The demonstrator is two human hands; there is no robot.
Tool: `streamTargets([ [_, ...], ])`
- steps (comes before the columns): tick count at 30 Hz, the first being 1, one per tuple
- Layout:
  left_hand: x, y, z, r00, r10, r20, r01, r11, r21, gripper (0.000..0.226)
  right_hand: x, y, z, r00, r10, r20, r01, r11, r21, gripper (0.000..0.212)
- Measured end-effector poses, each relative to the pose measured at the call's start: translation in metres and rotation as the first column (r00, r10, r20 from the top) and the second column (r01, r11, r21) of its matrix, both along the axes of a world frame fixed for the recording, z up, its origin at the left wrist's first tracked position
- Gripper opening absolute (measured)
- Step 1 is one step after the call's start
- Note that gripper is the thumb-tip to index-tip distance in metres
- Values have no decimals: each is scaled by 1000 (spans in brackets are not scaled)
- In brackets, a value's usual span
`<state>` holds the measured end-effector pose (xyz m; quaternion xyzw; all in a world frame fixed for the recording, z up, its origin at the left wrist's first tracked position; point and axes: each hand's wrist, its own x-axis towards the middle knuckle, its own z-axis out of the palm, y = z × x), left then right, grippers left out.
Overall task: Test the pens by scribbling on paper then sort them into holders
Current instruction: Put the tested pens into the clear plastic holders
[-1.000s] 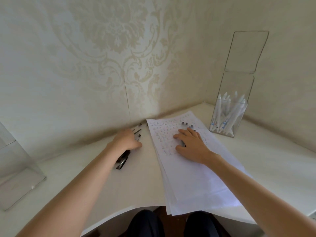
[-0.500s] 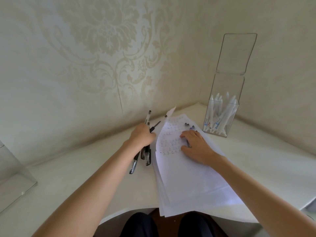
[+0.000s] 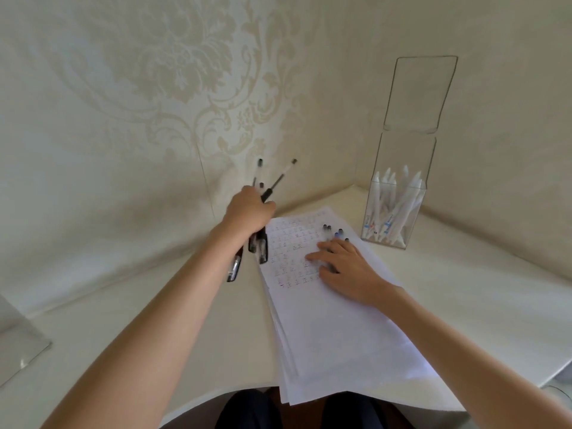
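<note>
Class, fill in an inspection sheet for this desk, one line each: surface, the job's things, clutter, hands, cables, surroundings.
Surface: white corner desk with a curved front edge.
Job's things: paper stack overhanging the front edge, top sheet covered in rows of scribbles; black pens bunched in the left hand; dark-capped pens on the paper at the right fingertips; clear holder at the right with white pens in it; second holder at the left edge, only partly in view.
Clutter: nothing seen.
Hands: left hand grips the black pens above the desk; right hand rests flat on the paper.
Cables: nothing seen.
Surroundings: patterned wallpaper on both walls.
</note>
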<state>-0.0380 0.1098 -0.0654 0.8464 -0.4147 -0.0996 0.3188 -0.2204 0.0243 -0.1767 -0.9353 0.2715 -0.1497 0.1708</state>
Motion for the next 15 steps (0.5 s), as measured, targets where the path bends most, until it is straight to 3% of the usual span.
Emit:
streamTargets([
  [3, -25, -8, -25, 993, -114, -41, 118, 986, 121, 24, -1, -1, 0, 999, -34, 15, 34, 999, 21, 40],
  [6, -38, -15, -61, 992, -97, -78, 111, 974, 199, 31, -2, -2, 0, 993, -113, 16, 112, 993, 38, 40],
  [12, -38, -17, -65, 996, -34, -83, 46, 987, 153, 66, -2, -6, 9, 990, -125, 65, 118, 987, 112, 36],
  [15, -29, 0, -51, 993, -86, -87, 93, 992, 81, 60, 5, 1, 25, 981, -104, 162, 87, 990, 110, 30],
])
